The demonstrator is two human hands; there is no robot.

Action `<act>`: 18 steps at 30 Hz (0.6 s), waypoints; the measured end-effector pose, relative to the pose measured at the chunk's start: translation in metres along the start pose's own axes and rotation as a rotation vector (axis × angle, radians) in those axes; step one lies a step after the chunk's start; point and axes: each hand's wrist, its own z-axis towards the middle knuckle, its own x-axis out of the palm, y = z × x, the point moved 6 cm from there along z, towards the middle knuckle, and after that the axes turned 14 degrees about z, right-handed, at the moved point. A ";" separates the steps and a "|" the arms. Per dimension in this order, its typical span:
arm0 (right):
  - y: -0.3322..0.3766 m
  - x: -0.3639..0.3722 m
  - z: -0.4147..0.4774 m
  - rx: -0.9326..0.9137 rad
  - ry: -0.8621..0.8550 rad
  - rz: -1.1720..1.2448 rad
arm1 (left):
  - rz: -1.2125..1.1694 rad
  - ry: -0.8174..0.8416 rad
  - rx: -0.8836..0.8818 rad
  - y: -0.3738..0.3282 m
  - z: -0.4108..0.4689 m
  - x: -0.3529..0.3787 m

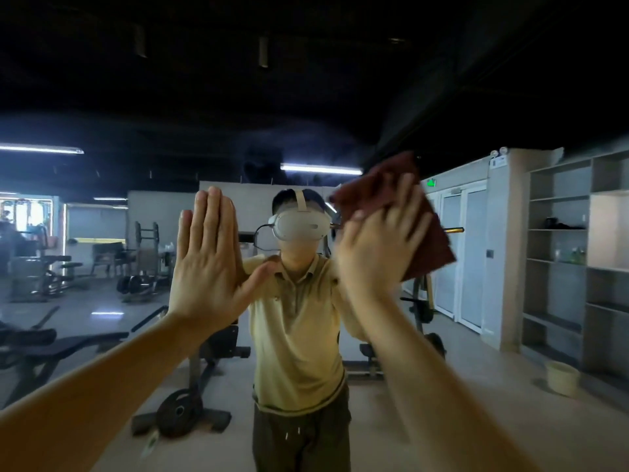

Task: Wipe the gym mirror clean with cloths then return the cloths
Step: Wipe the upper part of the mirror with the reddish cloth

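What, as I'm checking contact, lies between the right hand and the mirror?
A reddish-brown cloth, under the right hand on the mirror; head view.

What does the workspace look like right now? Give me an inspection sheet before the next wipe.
Surface: mirror fills the view; streaks cannot be judged.
Job's things: one dark red cloth pressed to the glass, upper right; no second cloth seen.
Clutter: nothing seen.
Hands: left hand flat on the glass, holding nothing; right hand presses the cloth, fingers spread.
Cables: dark cable loops from the reflected headset.
Surroundings: reflected gym, with weight plate, shelves and bucket on the floor.
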 end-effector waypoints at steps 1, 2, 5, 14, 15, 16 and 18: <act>0.023 0.013 -0.017 -0.091 0.030 0.027 | -0.022 -0.001 0.006 0.001 0.000 0.000; 0.042 0.024 -0.035 -0.182 0.087 0.058 | -0.057 -0.003 0.007 0.002 0.000 -0.002; 0.068 0.037 -0.095 -0.610 0.410 0.112 | -0.168 0.016 -0.011 0.005 -0.002 -0.006; -0.100 -0.044 -0.001 -0.064 0.118 -0.039 | 0.107 0.155 -0.175 -0.019 -0.001 -0.004; -0.086 -0.041 -0.009 0.022 0.064 0.000 | 0.128 0.165 -0.189 -0.022 -0.002 -0.004; -0.067 -0.035 -0.020 0.060 0.037 0.041 | 0.145 0.180 -0.196 -0.023 -0.001 -0.005; -0.025 -0.015 -0.052 -0.016 0.092 0.137 | 0.152 0.242 -0.204 -0.023 0.000 -0.009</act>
